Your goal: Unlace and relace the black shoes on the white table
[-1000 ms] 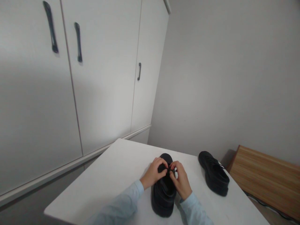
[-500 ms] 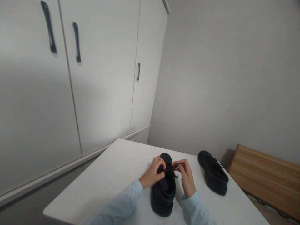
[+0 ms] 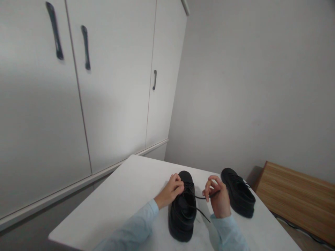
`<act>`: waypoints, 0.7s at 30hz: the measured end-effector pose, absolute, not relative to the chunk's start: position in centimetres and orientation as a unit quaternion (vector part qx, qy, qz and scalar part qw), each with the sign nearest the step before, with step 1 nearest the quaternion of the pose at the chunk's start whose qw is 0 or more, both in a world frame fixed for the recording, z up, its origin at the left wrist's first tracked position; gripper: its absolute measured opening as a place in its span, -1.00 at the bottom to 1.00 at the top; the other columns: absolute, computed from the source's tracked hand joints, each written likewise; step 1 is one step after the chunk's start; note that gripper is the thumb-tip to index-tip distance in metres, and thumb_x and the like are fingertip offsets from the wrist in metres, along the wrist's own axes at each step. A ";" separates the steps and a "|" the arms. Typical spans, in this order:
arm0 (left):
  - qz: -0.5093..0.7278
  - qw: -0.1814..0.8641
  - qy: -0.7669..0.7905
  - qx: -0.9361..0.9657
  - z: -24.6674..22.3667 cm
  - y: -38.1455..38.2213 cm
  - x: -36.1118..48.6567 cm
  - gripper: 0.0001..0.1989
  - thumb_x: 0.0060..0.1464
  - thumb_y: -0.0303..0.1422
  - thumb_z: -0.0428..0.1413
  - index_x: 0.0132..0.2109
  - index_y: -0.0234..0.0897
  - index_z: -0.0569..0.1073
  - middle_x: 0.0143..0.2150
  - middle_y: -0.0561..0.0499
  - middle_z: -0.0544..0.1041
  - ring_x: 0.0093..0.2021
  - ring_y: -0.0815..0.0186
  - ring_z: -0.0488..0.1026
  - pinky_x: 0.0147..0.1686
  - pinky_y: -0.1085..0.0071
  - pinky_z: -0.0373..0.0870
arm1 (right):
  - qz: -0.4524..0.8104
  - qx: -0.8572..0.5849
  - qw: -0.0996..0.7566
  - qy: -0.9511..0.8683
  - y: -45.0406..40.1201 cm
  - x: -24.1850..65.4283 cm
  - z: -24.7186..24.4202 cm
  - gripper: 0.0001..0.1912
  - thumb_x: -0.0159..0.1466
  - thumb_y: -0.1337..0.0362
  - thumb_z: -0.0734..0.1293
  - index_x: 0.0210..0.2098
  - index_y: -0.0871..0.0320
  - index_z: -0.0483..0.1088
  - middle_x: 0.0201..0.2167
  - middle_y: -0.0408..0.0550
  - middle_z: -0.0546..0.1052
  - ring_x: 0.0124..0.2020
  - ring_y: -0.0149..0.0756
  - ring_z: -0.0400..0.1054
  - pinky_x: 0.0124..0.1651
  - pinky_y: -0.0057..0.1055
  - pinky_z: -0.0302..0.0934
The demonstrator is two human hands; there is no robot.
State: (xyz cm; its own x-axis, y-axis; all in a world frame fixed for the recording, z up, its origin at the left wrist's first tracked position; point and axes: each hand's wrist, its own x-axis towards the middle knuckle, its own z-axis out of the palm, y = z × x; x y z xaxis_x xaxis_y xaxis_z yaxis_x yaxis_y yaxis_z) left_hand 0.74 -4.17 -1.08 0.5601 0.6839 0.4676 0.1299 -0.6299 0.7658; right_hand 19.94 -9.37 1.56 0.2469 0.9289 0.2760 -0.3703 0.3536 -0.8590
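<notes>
A black lace-up shoe sits on the white table with its toe pointing away from me. My left hand is closed at the left side of its lacing, fingers curled against the upper; what lies under the fingertips is hidden. To the right of the shoe, my right hand is raised with a black shoelace between its fingers, drawn out sideways from the eyelets. A second lace end trails over the shoe's right side towards the table.
The other black shoe stands near the right edge of the white table. A wooden-topped piece of furniture is beyond that edge. White cupboard doors with dark handles rise at the left, and a grey wall behind.
My right hand has moved right, away from the shoe, drawing the lace out with it. Another lace end now lies across the shoe's right side. My left hand has barely shifted.
</notes>
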 end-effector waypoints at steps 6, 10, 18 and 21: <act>0.420 0.338 0.288 0.792 -1.1 -4.0 0.7 -0.71 0.17 -0.24 -0.08 -0.44 -0.30 0.32 -0.30 0.00 0.25 -0.19 0.30 0.25 -0.10 0.37 0.22 | 0.458 -0.324 0.731 -0.389 -9.6 21.9 2.3 -0.63 0.19 0.02 0.11 -0.48 0.14 0.38 -0.74 -0.20 0.37 -0.80 -0.38 0.21 -0.56 -0.34 0.23; 0.429 0.321 0.272 0.799 -1.3 -3.9 0.7 -0.83 0.15 -0.28 -0.02 -0.26 -0.27 0.39 -0.22 -0.03 0.32 -0.11 0.26 0.26 -0.03 0.34 0.19 | 0.424 -0.335 0.744 -0.393 -9.5 23.1 2.5 -0.55 0.18 -0.01 0.09 -0.53 0.17 0.42 -0.72 -0.13 0.39 -0.71 -0.34 0.26 -0.48 -0.30 0.25; 0.418 0.310 0.270 0.810 -1.5 -3.8 0.8 -0.86 0.11 -0.32 0.02 -0.22 -0.24 0.43 -0.20 -0.04 0.35 -0.07 0.23 0.27 0.00 0.30 0.17 | 0.263 -0.516 0.576 -0.576 -8.6 22.0 1.4 -0.77 0.08 0.12 0.37 -0.52 0.18 0.44 -0.63 -0.13 0.43 -0.58 -0.35 0.26 -0.43 -0.39 0.16; 0.420 0.303 0.268 0.812 -1.6 -3.8 0.8 -0.86 0.11 -0.32 0.02 -0.22 -0.24 0.43 -0.19 -0.03 0.36 -0.07 0.23 0.27 -0.01 0.30 0.17 | 0.259 -0.536 0.493 -0.635 -8.3 21.0 0.7 -0.77 0.09 0.13 0.35 -0.50 0.19 0.43 -0.58 -0.10 0.45 -0.54 -0.32 0.30 -0.42 -0.39 0.17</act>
State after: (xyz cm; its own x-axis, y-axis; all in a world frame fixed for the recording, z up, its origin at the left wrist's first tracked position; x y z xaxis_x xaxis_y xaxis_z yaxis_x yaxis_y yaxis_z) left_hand 0.81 -3.78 -1.55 0.5028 0.6905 0.5200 0.1803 -0.6721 0.7182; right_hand 21.00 -8.32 0.70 0.0592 0.9355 0.3483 0.4254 0.2920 -0.8566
